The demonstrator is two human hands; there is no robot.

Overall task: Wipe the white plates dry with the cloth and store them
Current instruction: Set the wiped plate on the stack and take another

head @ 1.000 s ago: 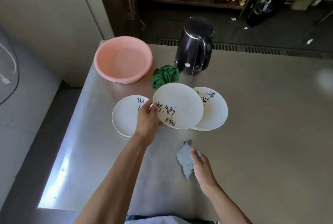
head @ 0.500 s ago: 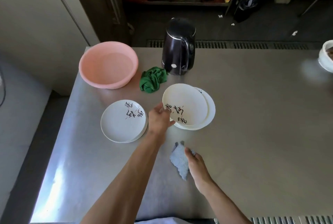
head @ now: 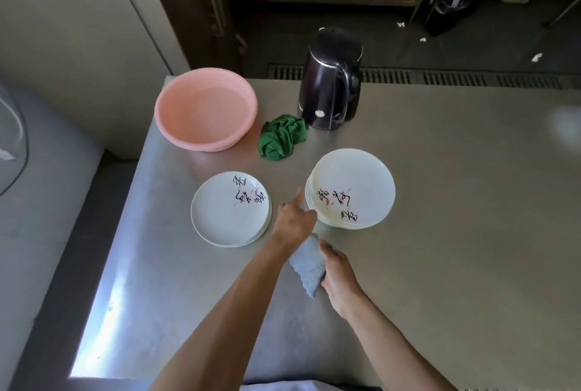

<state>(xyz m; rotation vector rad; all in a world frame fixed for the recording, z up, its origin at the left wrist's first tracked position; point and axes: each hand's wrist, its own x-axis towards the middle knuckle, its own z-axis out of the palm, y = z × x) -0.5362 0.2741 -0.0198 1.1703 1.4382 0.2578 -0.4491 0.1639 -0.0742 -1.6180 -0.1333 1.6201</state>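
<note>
A stack of white plates (head: 355, 183) with black writing lies on the steel table, right of centre. A second, lower pile of white plates (head: 229, 211) lies to its left. My left hand (head: 294, 217) sits between the two piles, fingers stretched toward the left rim of the right stack and holding nothing. My right hand (head: 338, 271) grips a light blue cloth (head: 308, 265) just above the table, close behind my left wrist.
A pink basin (head: 206, 108) stands at the table's (head: 456, 233) far left corner. A crumpled green cloth (head: 281, 137) lies beside a dark electric kettle (head: 330, 82). The table's left edge drops to the floor near the left pile.
My left hand set the plate it held onto the right stack and let go. My right hand with the blue cloth moved up closer to my left wrist.
</note>
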